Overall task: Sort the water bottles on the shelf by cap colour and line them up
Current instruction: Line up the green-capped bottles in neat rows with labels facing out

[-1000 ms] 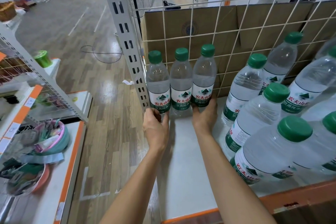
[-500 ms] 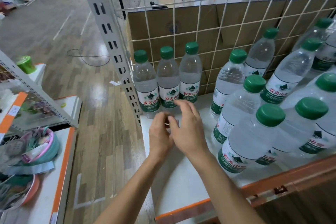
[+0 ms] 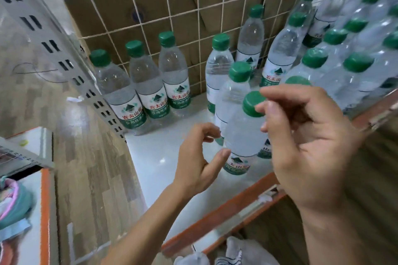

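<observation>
While left hand and right hand hover, grips empty, three bottles stand aligned.

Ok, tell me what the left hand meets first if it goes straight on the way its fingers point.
Most likely the nearest bottle: the left hand aims its thumb and curled fingers at that clear body, with only a small gap showing. Depth is unclear, so it might pass just in front.

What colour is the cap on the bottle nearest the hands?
The cap is green; the head view shows it best.
</observation>
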